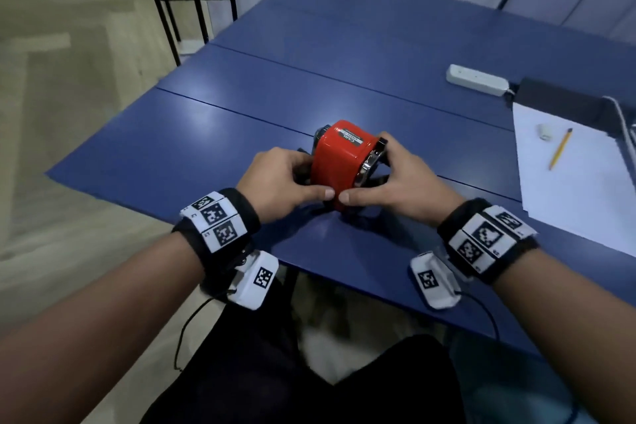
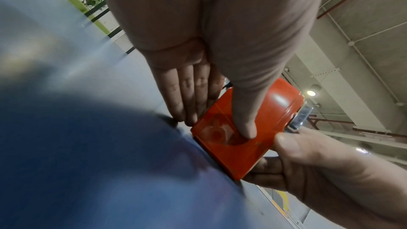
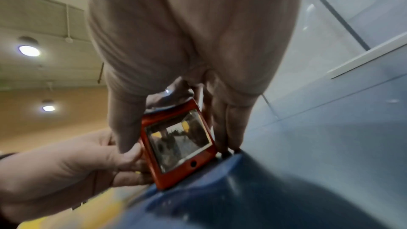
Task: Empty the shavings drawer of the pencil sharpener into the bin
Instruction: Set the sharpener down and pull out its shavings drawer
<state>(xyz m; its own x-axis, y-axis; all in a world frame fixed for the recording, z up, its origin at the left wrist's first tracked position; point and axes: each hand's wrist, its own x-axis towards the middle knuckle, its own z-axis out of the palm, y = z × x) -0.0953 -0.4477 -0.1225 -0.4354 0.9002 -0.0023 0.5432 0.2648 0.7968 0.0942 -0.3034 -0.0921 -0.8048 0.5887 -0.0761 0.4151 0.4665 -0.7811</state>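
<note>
Sharpener (image 1: 344, 162) sits on the blue surface (image 1: 213, 134), squeezed between both grips: left hand (image 1: 282, 179) and right hand (image 1: 399, 179) hold its sides. Its drawer window (image 3: 178, 138) faces the right grip.

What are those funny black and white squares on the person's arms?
They are checkered marker tags on black wristbands. The left hand and right hand are bare, with no sleeves or gloves. Under each wrist hangs a small white camera box with its own tag, and a thin black cable trails from it.
</note>
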